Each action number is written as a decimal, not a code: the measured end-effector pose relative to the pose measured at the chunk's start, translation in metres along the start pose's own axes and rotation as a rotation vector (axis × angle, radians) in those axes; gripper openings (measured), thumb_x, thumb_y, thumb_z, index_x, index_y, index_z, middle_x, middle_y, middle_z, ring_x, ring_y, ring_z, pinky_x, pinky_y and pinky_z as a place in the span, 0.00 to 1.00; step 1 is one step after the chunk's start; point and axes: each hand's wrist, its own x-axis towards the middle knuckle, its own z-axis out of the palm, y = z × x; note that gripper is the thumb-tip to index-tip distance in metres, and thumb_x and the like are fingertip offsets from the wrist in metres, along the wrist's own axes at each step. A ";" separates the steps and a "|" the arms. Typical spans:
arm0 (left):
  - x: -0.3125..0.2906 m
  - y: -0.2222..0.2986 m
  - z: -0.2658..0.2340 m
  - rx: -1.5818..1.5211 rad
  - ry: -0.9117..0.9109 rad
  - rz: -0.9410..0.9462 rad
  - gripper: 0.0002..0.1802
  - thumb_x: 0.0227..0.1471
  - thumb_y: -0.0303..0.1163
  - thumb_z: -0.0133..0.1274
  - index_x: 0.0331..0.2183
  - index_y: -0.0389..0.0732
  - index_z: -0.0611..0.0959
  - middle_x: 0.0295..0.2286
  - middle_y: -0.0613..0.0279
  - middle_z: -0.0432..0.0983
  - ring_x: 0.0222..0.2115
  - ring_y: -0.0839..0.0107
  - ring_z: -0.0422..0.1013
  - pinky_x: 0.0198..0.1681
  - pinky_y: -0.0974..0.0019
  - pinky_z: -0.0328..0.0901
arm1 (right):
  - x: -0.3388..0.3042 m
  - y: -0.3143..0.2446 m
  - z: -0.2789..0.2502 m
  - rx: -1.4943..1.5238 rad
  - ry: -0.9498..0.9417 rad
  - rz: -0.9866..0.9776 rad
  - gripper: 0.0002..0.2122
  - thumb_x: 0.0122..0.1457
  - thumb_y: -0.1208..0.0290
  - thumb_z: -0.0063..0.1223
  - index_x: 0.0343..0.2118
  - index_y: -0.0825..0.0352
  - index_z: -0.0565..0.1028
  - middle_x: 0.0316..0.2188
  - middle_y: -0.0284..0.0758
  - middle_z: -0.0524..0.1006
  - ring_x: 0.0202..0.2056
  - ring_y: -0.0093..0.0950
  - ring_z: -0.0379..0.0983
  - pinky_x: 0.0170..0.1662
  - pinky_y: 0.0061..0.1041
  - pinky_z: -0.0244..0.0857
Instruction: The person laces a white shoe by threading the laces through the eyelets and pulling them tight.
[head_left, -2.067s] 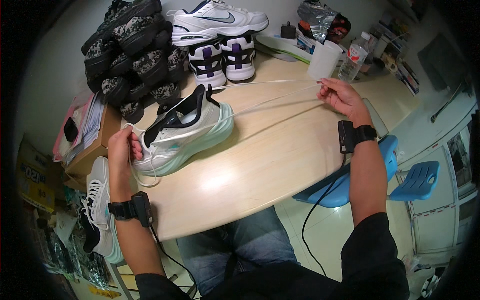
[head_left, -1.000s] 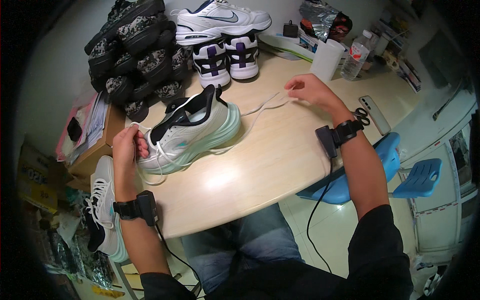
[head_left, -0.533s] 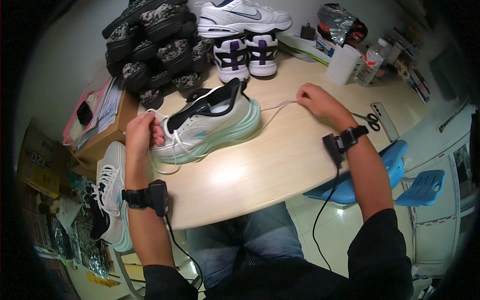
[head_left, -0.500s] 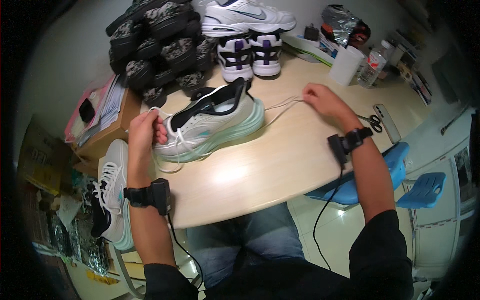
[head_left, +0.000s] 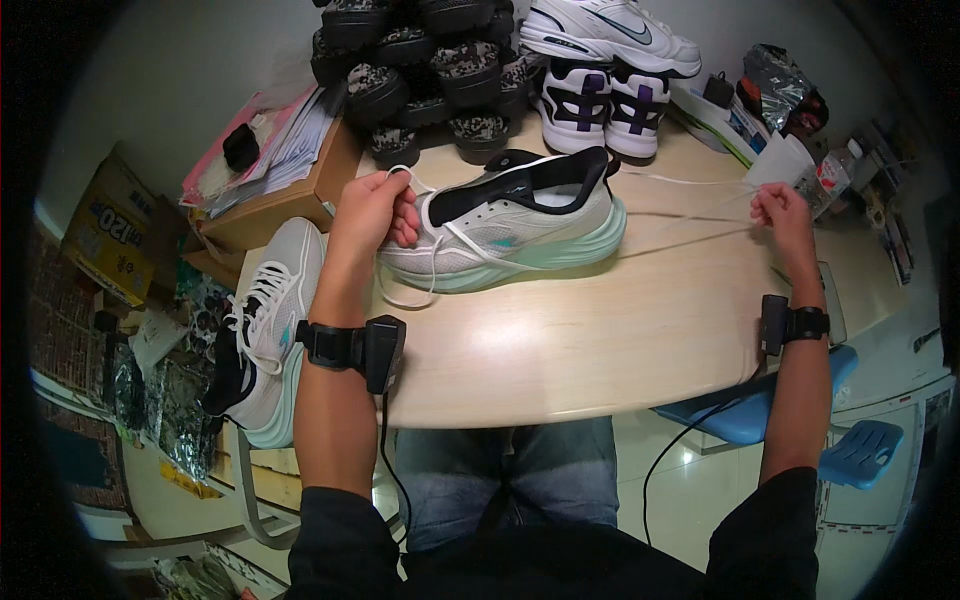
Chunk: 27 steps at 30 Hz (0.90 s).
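In the head view, the grey shoe (head_left: 560,235) sits on the table (head_left: 560,350) between the hands, toe leftward. The left hand (head_left: 378,210) pinches a loop of white lace (head_left: 458,235) just beside the toe; the right hand (head_left: 780,215), fingers drawn together, holds lace strands out past the heel — blurred there. Close behind, white sneakers (head_left: 575,110) and piled black shoes (head_left: 465,75) crowd the back. A cardboard box (head_left: 343,165) hems the left side — a laced grey shoe (head_left: 298,250) lies partly behind the left forearm. A bottle (head_left: 832,178) stands near the right hand.
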 end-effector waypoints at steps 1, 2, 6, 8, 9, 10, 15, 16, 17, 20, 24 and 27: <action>-0.001 0.002 0.000 0.002 0.011 -0.007 0.14 0.56 0.36 0.44 0.24 0.38 0.74 0.13 0.61 0.71 0.09 0.75 0.64 0.13 0.74 0.60 | -0.002 -0.010 0.000 0.067 0.056 -0.062 0.07 0.60 0.73 0.47 0.35 0.72 0.72 0.26 0.33 0.75 0.26 0.21 0.71 0.30 0.18 0.65; -0.001 0.002 -0.002 0.002 0.009 -0.007 0.14 0.56 0.36 0.44 0.24 0.38 0.74 0.13 0.61 0.71 0.09 0.75 0.64 0.13 0.74 0.60 | -0.005 -0.022 -0.002 0.066 0.057 -0.061 0.07 0.60 0.73 0.47 0.35 0.72 0.72 0.26 0.33 0.75 0.26 0.21 0.71 0.30 0.18 0.65; 0.002 -0.005 -0.008 0.011 -0.013 -0.026 0.14 0.56 0.36 0.45 0.24 0.38 0.74 0.13 0.61 0.71 0.09 0.75 0.65 0.13 0.74 0.61 | -0.024 -0.094 -0.017 0.491 -0.071 -0.321 0.09 0.61 0.68 0.48 0.38 0.68 0.71 0.29 0.34 0.74 0.31 0.22 0.72 0.35 0.19 0.66; 0.003 -0.001 -0.005 0.018 -0.027 -0.020 0.14 0.56 0.36 0.45 0.24 0.38 0.74 0.13 0.61 0.71 0.10 0.75 0.65 0.13 0.74 0.61 | -0.034 -0.130 -0.021 0.517 -0.205 -0.453 0.09 0.62 0.67 0.47 0.38 0.67 0.71 0.30 0.34 0.74 0.32 0.22 0.72 0.36 0.20 0.66; 0.002 0.000 -0.002 0.023 -0.054 -0.012 0.13 0.55 0.36 0.46 0.24 0.38 0.74 0.13 0.61 0.71 0.10 0.75 0.66 0.13 0.74 0.61 | -0.038 -0.147 -0.020 0.508 -0.417 -0.597 0.09 0.62 0.66 0.46 0.38 0.68 0.71 0.30 0.35 0.74 0.33 0.22 0.73 0.36 0.21 0.67; 0.001 0.000 -0.001 0.033 -0.070 -0.013 0.12 0.54 0.36 0.47 0.24 0.38 0.74 0.14 0.62 0.71 0.11 0.75 0.66 0.14 0.74 0.61 | -0.038 -0.158 -0.014 0.504 -0.640 -0.734 0.10 0.63 0.66 0.45 0.38 0.68 0.71 0.30 0.35 0.74 0.33 0.23 0.73 0.37 0.21 0.68; -0.007 0.000 0.005 0.164 -0.064 0.033 0.11 0.52 0.38 0.50 0.26 0.41 0.75 0.15 0.64 0.71 0.11 0.77 0.66 0.15 0.75 0.59 | -0.029 -0.218 0.006 1.035 -0.401 -0.471 0.13 0.63 0.66 0.42 0.41 0.72 0.71 0.30 0.38 0.75 0.31 0.27 0.73 0.44 0.27 0.71; -0.006 -0.001 0.003 0.154 -0.053 0.020 0.11 0.53 0.37 0.50 0.25 0.40 0.75 0.15 0.64 0.71 0.11 0.77 0.66 0.16 0.75 0.60 | -0.027 -0.227 0.012 1.013 -0.299 -0.419 0.11 0.64 0.70 0.40 0.41 0.73 0.71 0.33 0.38 0.75 0.37 0.27 0.70 0.45 0.26 0.67; -0.005 -0.002 0.000 0.143 -0.041 0.005 0.12 0.53 0.37 0.49 0.25 0.39 0.75 0.15 0.64 0.71 0.11 0.77 0.66 0.16 0.75 0.60 | -0.006 -0.229 0.003 1.173 -0.503 -0.358 0.11 0.63 0.71 0.43 0.41 0.73 0.72 0.38 0.41 0.75 0.41 0.29 0.71 0.52 0.29 0.65; 0.004 -0.009 -0.006 0.017 -0.098 0.025 0.13 0.54 0.36 0.48 0.24 0.37 0.74 0.15 0.63 0.72 0.12 0.76 0.67 0.16 0.75 0.62 | 0.045 -0.191 -0.025 1.305 -0.534 -0.426 0.10 0.61 0.75 0.45 0.43 0.73 0.69 0.40 0.42 0.72 0.44 0.34 0.68 0.57 0.37 0.59; -0.004 0.005 -0.005 -0.009 -0.056 0.010 0.14 0.56 0.36 0.46 0.22 0.39 0.72 0.15 0.61 0.72 0.11 0.75 0.67 0.15 0.74 0.63 | 0.036 -0.150 -0.013 1.408 0.002 -0.126 0.13 0.64 0.73 0.38 0.47 0.74 0.66 0.42 0.44 0.71 0.49 0.36 0.65 0.61 0.38 0.55; 0.000 -0.001 -0.010 -0.040 -0.042 -0.028 0.13 0.56 0.36 0.46 0.23 0.39 0.73 0.15 0.61 0.73 0.11 0.75 0.67 0.15 0.74 0.63 | 0.031 -0.081 -0.021 1.436 -0.090 -0.064 0.11 0.64 0.72 0.38 0.44 0.74 0.66 0.39 0.41 0.71 0.43 0.33 0.68 0.55 0.34 0.61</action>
